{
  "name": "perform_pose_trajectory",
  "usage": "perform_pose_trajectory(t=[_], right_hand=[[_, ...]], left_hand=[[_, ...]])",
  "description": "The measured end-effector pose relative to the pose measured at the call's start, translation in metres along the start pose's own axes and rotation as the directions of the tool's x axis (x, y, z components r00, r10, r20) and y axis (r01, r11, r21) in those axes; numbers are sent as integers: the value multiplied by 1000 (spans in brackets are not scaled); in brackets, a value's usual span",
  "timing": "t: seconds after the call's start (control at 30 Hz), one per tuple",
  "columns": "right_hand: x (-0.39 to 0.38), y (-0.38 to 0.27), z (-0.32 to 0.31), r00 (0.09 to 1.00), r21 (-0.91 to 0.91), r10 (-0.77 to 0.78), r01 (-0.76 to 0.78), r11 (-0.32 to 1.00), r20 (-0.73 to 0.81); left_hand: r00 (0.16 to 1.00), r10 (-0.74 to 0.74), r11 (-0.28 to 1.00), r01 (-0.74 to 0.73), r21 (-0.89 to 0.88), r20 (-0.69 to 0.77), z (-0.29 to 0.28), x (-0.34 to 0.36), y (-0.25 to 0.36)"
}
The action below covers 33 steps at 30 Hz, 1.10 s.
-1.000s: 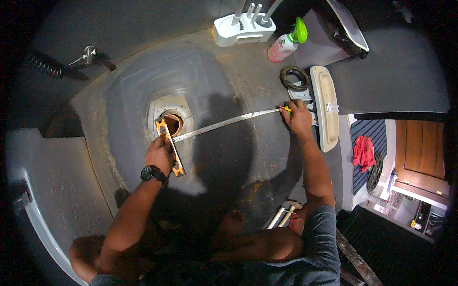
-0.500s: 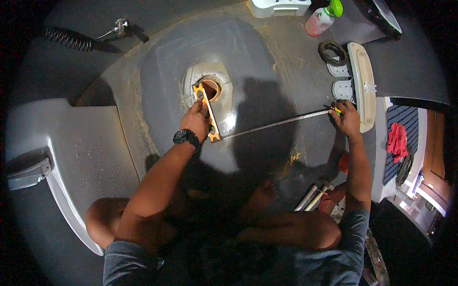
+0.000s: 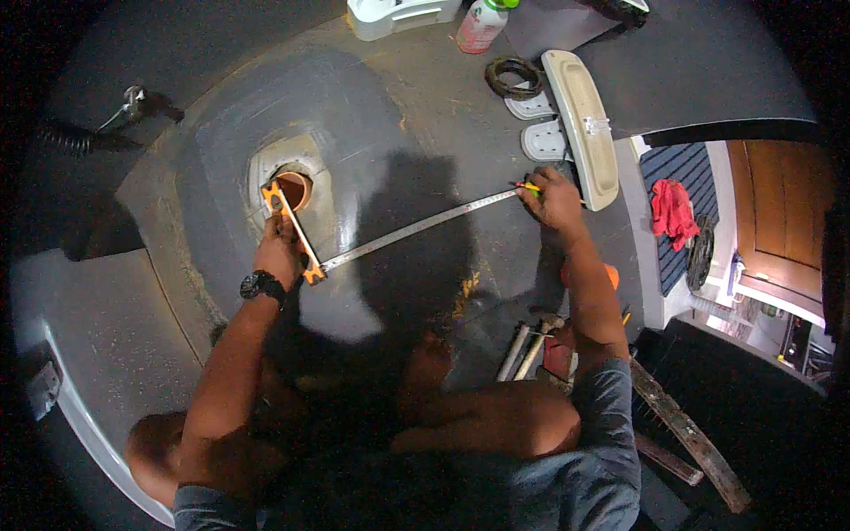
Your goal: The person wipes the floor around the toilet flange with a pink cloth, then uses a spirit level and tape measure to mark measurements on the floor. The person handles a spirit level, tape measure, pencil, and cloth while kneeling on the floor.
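Observation:
My left hand grips an orange spirit level with a white edge. It lies slanted on the grey floor, its far end at the rim of an orange-brown pipe set in the floor. From near the level's closer end, a tape measure's blade stretches across the floor to the right. My right hand is closed on the tape at that end, with a small yellow-green and red part showing at its fingertips. Whether that part is the tape's case or a separate thing, I cannot tell.
A cream tank lid, a black ring and white plates lie beyond my right hand. A spray bottle stands farther back. A hammer lies by my right knee. Wooden strips are at lower right.
The view has swung to the right, so the scene sits farther left and more of the doorway shows. Both hands keep their holds, with the tape still stretched between them.

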State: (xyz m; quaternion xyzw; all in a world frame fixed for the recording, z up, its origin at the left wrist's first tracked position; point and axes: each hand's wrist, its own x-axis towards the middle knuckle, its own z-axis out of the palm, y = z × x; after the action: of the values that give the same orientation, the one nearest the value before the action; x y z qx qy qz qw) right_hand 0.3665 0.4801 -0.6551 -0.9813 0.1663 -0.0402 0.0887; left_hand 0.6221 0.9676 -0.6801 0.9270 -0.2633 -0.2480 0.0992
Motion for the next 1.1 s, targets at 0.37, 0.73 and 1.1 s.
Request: perform_pose_trajectory(t=[0.37,0.73,1.1], right_hand=[[2,-3,0,999,-38,-45,44,998,-29],[8,-8,-1,1000,-59,7,-6,998,6],[8,-11,-2,1000,-58,-10,9,998,-19]], left_hand=[[994,94,991,-88,105,-55,3,-1,-6],[993,88,992,-81,99,-76,5,-1,-8],[991,93,995,-88,51,-100,-3,-4,-3]])
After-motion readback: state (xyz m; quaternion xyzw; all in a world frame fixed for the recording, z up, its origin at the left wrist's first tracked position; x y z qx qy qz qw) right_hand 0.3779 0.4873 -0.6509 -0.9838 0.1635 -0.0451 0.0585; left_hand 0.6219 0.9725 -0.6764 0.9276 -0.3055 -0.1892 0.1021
